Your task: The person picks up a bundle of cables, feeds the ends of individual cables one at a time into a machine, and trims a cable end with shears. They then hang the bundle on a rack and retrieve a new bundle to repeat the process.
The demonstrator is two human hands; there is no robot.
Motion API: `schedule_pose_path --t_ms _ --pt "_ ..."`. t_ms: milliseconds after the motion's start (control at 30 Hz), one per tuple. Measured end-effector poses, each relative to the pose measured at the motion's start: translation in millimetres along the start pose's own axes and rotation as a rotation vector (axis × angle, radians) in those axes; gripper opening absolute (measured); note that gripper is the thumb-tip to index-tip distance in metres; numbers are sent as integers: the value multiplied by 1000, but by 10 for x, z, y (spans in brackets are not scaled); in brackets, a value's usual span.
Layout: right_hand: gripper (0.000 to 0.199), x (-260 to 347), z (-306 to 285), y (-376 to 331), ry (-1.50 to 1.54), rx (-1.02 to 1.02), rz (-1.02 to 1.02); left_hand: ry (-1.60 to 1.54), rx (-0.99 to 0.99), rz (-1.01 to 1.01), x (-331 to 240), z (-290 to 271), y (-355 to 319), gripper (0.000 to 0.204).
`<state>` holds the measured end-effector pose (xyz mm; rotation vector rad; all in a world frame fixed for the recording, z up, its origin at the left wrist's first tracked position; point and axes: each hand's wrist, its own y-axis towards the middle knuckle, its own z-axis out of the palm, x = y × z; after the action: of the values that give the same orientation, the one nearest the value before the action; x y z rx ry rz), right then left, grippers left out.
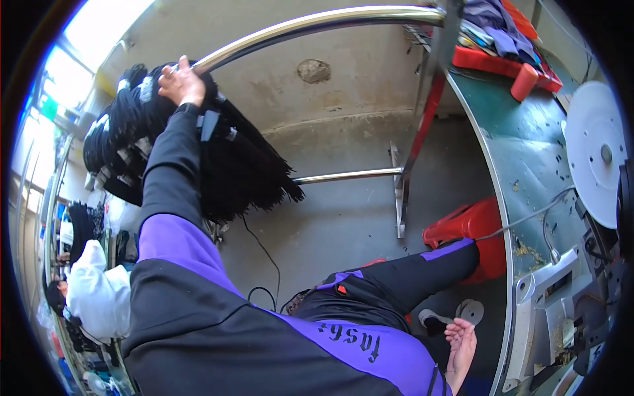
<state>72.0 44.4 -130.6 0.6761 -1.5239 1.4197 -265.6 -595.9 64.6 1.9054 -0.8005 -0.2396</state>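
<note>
The person's left hand [179, 82] was raised to the curved chrome rail [310, 23] of a metal rack, its fingers curled over the top of a thick bunch of black cords [231, 165] hanging from that rail; the grip looked clenched on the bunch just where it met the bar, though whether the fingers closed round the cords alone or round cords and rail together could not be told. The bunch hung down past the black sleeve, its loose ends fanning out above the concrete floor [343, 218], and more black bundles [112, 142] with pale tags hung touching it on its far side. The right hand [460, 343] was low beside the person's hip, palm up and fingers loosely spread, holding nothing, near the edge of the green table [528, 165]. On that table stood a white disc-shaped spool [594, 152] and a grey machine [551, 297], and at its far end a red tray [502, 65] with cloth piled in it. A red plastic stool [472, 228] sat under the table by the person's outstretched leg. Judging by this, the handling of the bundle at the rail was only under way: the cords hung on the rack, none lay on the table or near the machine, and the free hand had taken up nothing.
</note>
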Motion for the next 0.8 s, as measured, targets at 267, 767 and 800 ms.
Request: schedule_pose_path --t_ms 267,767,800 --pt "42 -854 -345 -414 291 -377 271 -248 262 -169 -283 -497 106 43" --pt "38 -779 -224 -114 234 -305 251 -1251 802 -723 -198 -391 10 59" --pt "38 -755 -194 -69 243 -316 252 -1334 917 -681 -374 -594 -31 57"
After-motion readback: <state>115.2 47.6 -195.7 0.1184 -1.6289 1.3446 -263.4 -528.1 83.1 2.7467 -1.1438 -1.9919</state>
